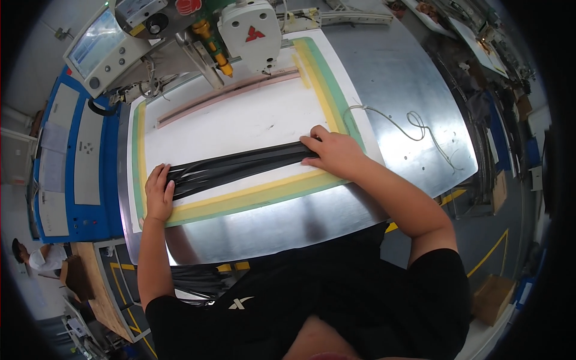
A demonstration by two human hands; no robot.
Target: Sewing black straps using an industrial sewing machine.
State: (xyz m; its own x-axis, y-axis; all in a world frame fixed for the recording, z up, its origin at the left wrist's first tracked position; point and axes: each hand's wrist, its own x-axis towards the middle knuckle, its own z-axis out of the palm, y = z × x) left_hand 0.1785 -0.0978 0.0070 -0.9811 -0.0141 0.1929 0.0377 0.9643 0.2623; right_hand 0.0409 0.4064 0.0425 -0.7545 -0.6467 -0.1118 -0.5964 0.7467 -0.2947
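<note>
A long, creased black strip point(234, 162) lies across the white board point(222, 129), which has yellow and green borders point(252, 192). My left hand point(159, 191) holds the strip's left end, fingers curled onto it. My right hand point(327, 153) grips its right end with thumb and fingers; some fingertips are hidden against the strip. Farther back on the board lies a narrow pink-edged frame point(198, 103), below a machine head point(249, 33) with a yellow nozzle part point(219, 57).
A steel table point(420, 144) carries a looped cord point(420, 120). A blue cabinet point(108, 162) and control screen point(96, 42) stand left. Black strips point(192, 282) lie below the table's front edge. A person point(45, 258) is at far left, a cardboard box point(492, 297) at lower right.
</note>
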